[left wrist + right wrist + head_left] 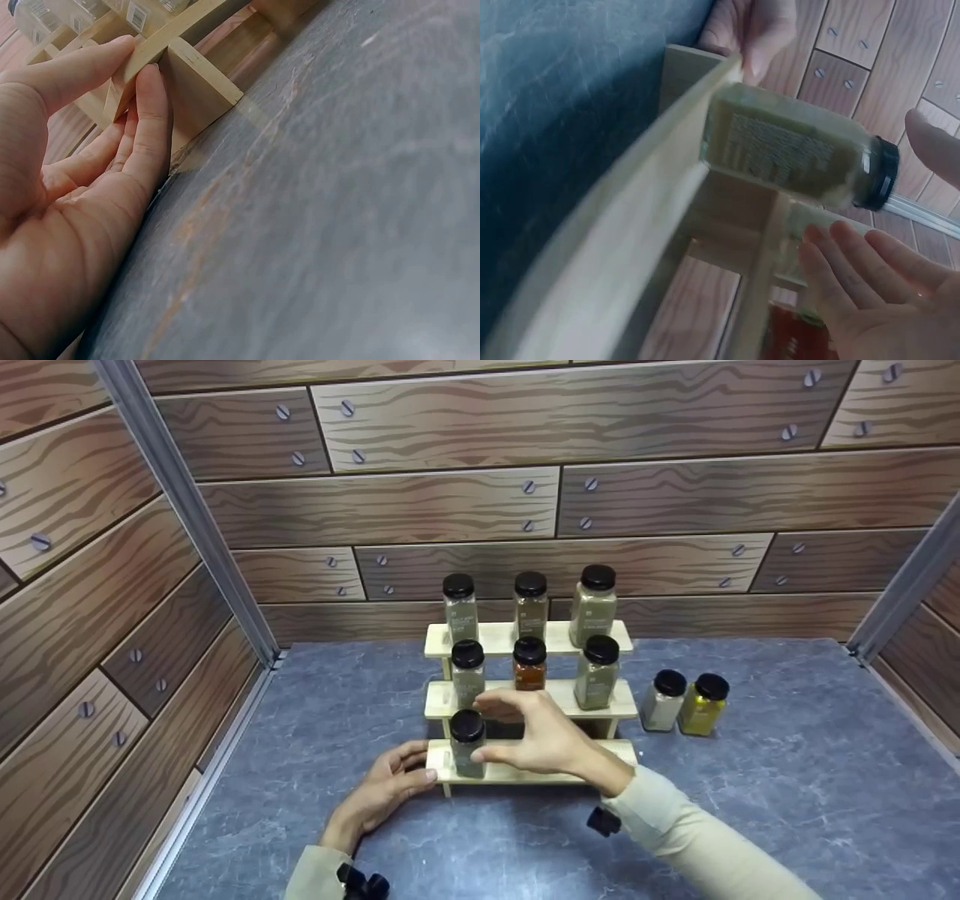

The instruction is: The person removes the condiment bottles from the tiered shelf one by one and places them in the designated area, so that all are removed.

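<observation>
A three-tier wooden spice rack [540, 772] stands on the table. My left hand [379, 789] holds the left end of its lowest shelf. In the left wrist view the thumb lies on the board's top and the fingers curl beneath it. A black-capped spice jar [469, 757] stands upright at that shelf's left end. My right hand [555, 735] is just right of this jar, thumb and fingers spread. The right wrist view shows a gap between the fingers [855, 262] and the jar [780, 146], whose contents look greenish-brown.
Several jars stand on the upper two tiers, among them an orange-red one [530, 671]. On the table right of the rack are a jar of pale contents [663, 709] and a yellow jar [701, 712]. Wood-patterned walls [450, 502] enclose the back and sides.
</observation>
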{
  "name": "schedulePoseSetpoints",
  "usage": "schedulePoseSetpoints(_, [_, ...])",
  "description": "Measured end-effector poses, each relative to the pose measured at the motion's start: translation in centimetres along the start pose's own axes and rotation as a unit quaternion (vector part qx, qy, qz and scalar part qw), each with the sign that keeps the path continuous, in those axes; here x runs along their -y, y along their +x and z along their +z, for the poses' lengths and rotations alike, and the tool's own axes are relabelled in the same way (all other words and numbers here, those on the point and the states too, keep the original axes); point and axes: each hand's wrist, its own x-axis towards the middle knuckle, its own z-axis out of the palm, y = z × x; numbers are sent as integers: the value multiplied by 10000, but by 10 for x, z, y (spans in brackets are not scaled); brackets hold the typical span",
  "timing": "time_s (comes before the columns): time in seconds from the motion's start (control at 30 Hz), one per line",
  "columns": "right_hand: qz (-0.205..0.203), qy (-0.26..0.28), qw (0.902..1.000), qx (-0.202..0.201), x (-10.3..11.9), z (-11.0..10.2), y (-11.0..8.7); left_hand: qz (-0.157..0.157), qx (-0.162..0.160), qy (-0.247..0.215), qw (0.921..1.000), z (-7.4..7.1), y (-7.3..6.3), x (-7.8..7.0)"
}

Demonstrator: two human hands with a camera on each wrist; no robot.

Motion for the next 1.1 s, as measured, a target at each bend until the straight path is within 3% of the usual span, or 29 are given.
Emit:
schedulePoseSetpoints(0.3, [401,-43,9990,-176,-10,19,5,41,0,82,10000,-1,0,0])
schedulePoseSetpoints(1.1, [341,-158,9975,-599,-4,31,5,50,7,-30,10000,-1,-1,1])
